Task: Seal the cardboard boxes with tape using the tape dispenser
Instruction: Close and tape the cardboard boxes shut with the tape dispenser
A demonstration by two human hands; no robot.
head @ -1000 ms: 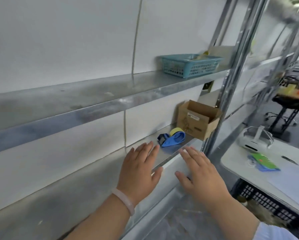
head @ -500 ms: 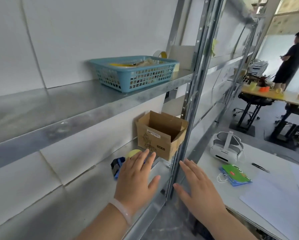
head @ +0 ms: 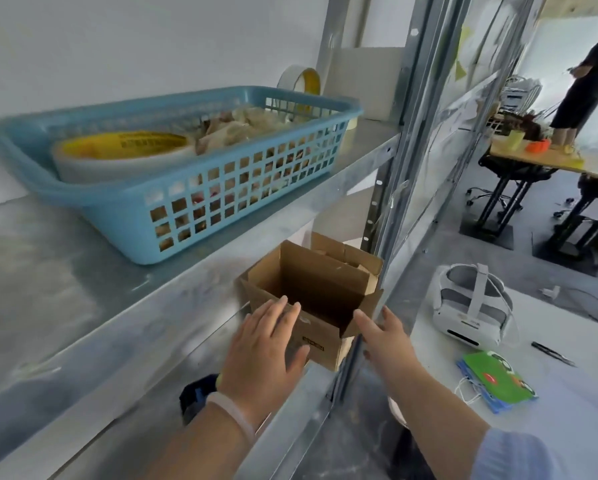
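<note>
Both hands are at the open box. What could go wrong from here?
Raised flaps of the cardboard box could snag on the upright post beside it. The left hand and right hand are flat, not gripping, so it may slip. The tape dispenser, half hidden under the left wrist, could be knocked off.

A blue plastic basket (head: 242, 202) stands on the grey metal shelf (head: 48, 289) before me; a white headset (head: 470, 306) and a green packet (head: 494, 379) lie on the tabletop (head: 567, 427).
</note>
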